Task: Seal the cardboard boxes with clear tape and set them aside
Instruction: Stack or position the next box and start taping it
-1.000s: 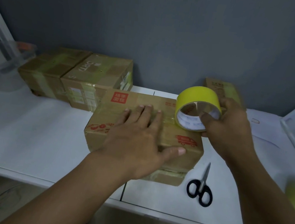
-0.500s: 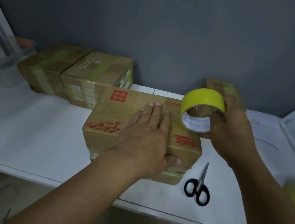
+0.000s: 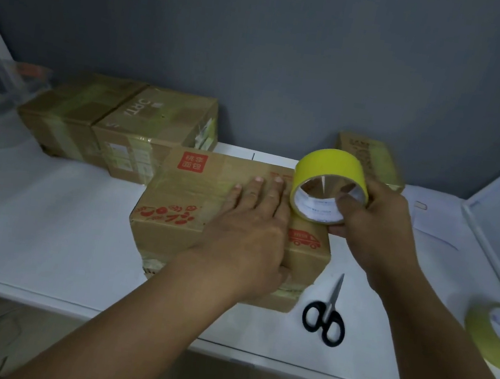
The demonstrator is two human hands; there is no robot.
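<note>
1. While the white table point(image 3: 44, 224) carries everything, the biggest thing we handle is the cardboard box point(image 3: 186, 199) at its middle, near the front edge. Its long axis runs roughly left to right, a little skewed, with the red-printed top facing up. We judge it stiff at the edges but springy across the flaps, and light enough to slide, so we would lift it by its two short ends.
2. Behind it on the left, two taped boxes point(image 3: 116, 125) sit side by side against the grey wall; a smaller box point(image 3: 372, 158) stands at the back right.
3. Our left hand point(image 3: 249, 231) lies flat on the box top, fingers straight and pointing away from us, thumb hooked over the near edge. It presses the lid down.
4. Our right hand point(image 3: 374, 235) grips the yellow tape roll point(image 3: 329, 184), thumb inside the core. The roll stands on edge at the box's right end, touching the top, its hole facing us.
5. Tape of this kind is light, sticky and quick to wrinkle, we judge, so the roll is best held by the core.
6. A second tape roll point(image 3: 498, 336) lies at the right border.
7. Black-handled scissors point(image 3: 325, 315) lie closed just right of the box, blades pointing away.
</note>
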